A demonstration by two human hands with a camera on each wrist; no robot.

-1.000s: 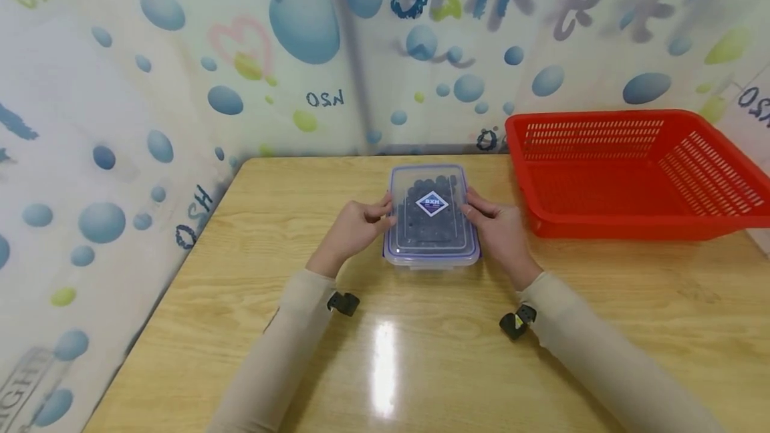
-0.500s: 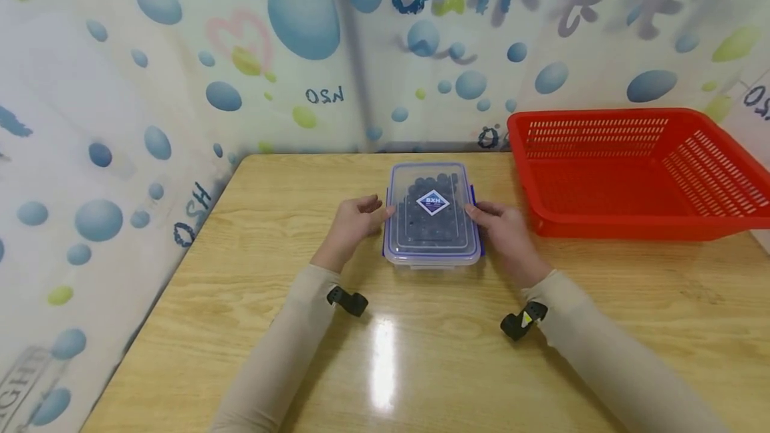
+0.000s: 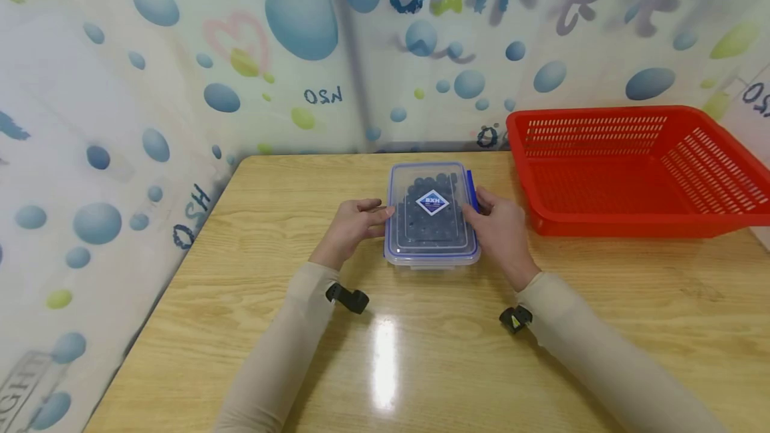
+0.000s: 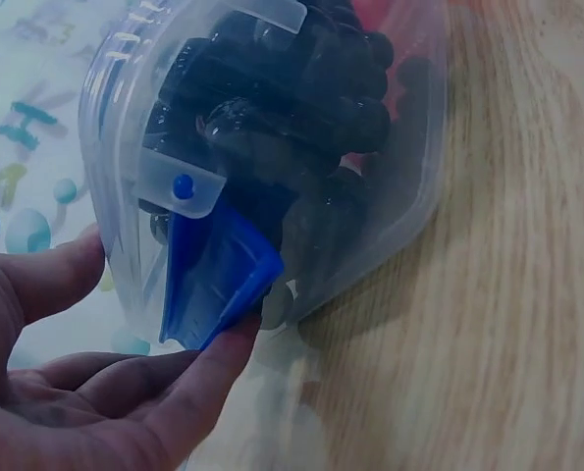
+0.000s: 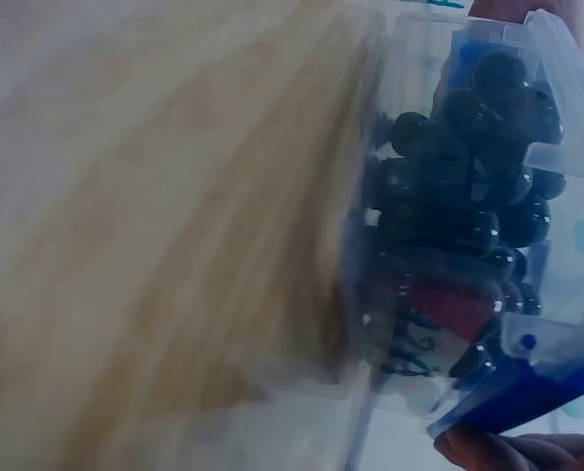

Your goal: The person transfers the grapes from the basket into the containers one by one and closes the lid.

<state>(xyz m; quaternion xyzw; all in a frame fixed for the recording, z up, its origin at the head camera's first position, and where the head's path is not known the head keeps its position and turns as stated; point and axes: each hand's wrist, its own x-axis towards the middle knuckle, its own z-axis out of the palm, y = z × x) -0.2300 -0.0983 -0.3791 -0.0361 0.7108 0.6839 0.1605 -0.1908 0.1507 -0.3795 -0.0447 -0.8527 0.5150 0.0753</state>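
A clear plastic food container (image 3: 430,246) with a blue-edged lid sits flat on the table, full of dark, round, shiny pieces (image 5: 439,186) that look like fruit. The left hand (image 3: 351,227) grips its left side, thumb at the lid's edge. In the left wrist view, a fingertip touches the free end of a blue side latch (image 4: 218,280), which stands out from the wall. Along the right side, the right hand (image 3: 502,232) holds the lid's edge with its thumb, fingers at another blue latch (image 5: 517,397) that also stands away from the wall.
A red plastic basket (image 3: 625,227) with slotted walls stands on the wooden table (image 3: 289,192) at the back right, close to the right hand. A patterned wall covering (image 3: 385,72) borders the table's back and left side.
The blue latch on the container's right side has swung outward into sight. Right fingers shifted up along that side; left fingers opened slightly, then drew closer to the rim. The container stays in place.
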